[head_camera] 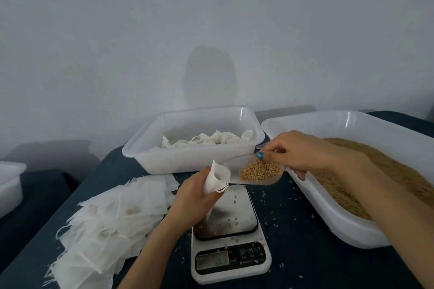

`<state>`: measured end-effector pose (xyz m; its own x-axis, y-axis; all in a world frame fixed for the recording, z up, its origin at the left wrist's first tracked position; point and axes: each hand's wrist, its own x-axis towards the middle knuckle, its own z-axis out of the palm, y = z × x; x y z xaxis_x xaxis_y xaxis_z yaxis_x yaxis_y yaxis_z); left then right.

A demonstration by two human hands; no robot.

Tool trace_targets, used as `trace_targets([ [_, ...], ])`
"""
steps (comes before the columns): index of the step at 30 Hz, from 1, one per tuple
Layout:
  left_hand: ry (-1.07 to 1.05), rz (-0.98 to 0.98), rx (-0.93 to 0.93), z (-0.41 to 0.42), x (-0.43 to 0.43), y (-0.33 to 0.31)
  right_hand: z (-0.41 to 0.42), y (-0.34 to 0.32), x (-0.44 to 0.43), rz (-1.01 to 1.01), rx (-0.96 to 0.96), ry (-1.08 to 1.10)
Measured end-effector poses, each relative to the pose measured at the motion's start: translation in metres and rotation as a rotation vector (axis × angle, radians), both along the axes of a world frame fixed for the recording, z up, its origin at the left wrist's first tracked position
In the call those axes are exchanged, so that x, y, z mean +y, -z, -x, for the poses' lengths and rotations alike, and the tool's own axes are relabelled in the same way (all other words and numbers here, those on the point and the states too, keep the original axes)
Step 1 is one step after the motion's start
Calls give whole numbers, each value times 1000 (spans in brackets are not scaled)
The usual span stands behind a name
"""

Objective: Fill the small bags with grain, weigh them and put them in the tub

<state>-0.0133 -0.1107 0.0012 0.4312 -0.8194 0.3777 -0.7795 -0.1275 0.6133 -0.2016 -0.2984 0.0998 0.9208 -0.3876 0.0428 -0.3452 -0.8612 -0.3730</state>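
Observation:
My left hand [195, 197] grips a small white bag [217, 178] with its mouth held open, above the white kitchen scale [231, 258]. My right hand [296, 155] holds a clear plastic scoop [256, 175] loaded with brown grain, its front lip touching the bag's mouth. A large white tub [333, 209] on the right holds a heap of grain [385, 171]. Behind the scale stands a second white tub [187, 159] with several filled bags [211, 139] in it. A few grains lie on the scale's metal plate.
A loose pile of flat empty bags [110, 223] covers the dark blue table [305, 253] to the left of the scale. Stray grains dot the cloth. Part of another white container [10, 183] shows at the far left edge. A pale wall rises behind.

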Motion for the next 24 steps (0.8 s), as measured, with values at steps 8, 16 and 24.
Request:
trace_targets([
  [8, 60, -14, -30, 3, 2, -5, -13, -21, 16, 285, 127, -49],
  [16, 151, 11, 24, 6, 2, -4, -32, -52, 31, 277, 319, -91],
  [24, 270, 13, 194, 14, 5, -12, -44, -70, 38, 234, 460, -54],
])
